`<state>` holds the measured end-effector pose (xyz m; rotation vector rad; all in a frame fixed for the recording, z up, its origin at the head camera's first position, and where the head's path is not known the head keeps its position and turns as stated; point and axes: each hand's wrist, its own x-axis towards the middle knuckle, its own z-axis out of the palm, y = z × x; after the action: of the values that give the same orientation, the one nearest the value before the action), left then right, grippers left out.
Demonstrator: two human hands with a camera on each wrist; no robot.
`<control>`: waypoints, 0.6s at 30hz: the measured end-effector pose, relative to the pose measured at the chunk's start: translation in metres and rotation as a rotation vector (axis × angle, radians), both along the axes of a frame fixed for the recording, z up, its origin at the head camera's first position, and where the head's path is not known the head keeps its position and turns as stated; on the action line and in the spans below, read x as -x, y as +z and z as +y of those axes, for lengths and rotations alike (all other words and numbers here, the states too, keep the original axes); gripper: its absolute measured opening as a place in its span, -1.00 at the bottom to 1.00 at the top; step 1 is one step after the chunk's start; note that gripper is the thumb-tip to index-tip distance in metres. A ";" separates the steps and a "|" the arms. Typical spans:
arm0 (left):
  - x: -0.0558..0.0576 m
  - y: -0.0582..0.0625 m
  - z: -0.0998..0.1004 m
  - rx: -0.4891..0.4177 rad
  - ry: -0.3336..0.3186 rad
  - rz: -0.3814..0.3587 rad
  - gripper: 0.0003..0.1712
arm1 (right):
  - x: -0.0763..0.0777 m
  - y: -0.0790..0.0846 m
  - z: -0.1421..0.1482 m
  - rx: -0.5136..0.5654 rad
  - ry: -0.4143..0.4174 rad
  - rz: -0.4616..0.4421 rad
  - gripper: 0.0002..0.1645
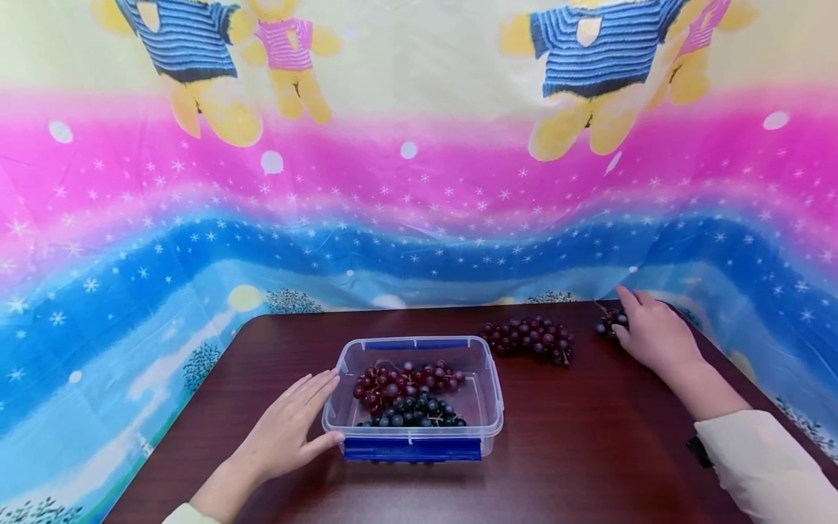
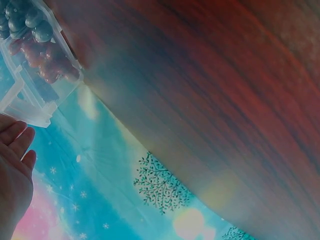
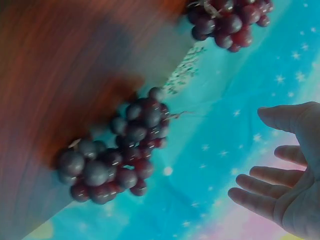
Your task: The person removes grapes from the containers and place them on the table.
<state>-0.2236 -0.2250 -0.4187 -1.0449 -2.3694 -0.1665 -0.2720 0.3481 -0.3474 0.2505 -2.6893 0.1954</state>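
Observation:
A clear plastic container (image 1: 487, 386) with blue side clips stands on the table, holding a bunch of red grapes (image 1: 386, 386) and a bunch of dark grapes (image 1: 412, 411). Against its left side rests my left hand (image 1: 281, 429), fingers extended along the wall and thumb at the front corner. My right hand (image 1: 657, 335) reaches over a bunch of dark grapes (image 1: 609, 320) at the table's far right corner and partly hides it. In the right wrist view, that bunch (image 3: 112, 155) lies apart from the hand's spread fingers (image 3: 270, 177).
Another bunch of red grapes (image 1: 530, 338) lies right behind the container's back right corner. The dark wooden table (image 1: 589, 437) ends at a printed cloth backdrop (image 1: 419, 240), which rises at the back and both sides.

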 end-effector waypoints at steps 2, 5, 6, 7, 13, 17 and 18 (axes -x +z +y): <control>0.000 0.000 0.000 0.001 0.001 0.000 -0.11 | -0.001 0.002 -0.007 0.002 0.019 0.031 -0.17; 0.000 0.000 0.000 0.004 0.003 -0.001 -0.11 | -0.004 0.004 -0.017 -0.001 0.051 0.082 -0.17; 0.000 0.000 0.000 0.006 0.003 -0.001 -0.11 | -0.005 0.005 -0.020 -0.003 0.065 0.100 -0.17; 0.000 0.000 0.000 0.006 0.004 -0.002 -0.11 | -0.006 0.006 -0.024 -0.004 0.078 0.119 -0.16; 0.000 0.001 0.001 0.003 0.004 -0.005 -0.12 | -0.012 0.010 -0.046 -0.027 0.145 0.215 -0.15; 0.000 0.001 0.001 0.001 0.003 -0.003 -0.11 | -0.016 0.014 -0.061 -0.034 0.179 0.246 -0.16; 0.000 0.001 0.000 0.002 0.003 -0.002 -0.11 | -0.017 0.015 -0.065 -0.035 0.188 0.253 -0.16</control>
<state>-0.2238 -0.2245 -0.4174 -1.0431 -2.3734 -0.1642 -0.2552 0.2826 -0.3326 0.5044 -2.4197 0.1604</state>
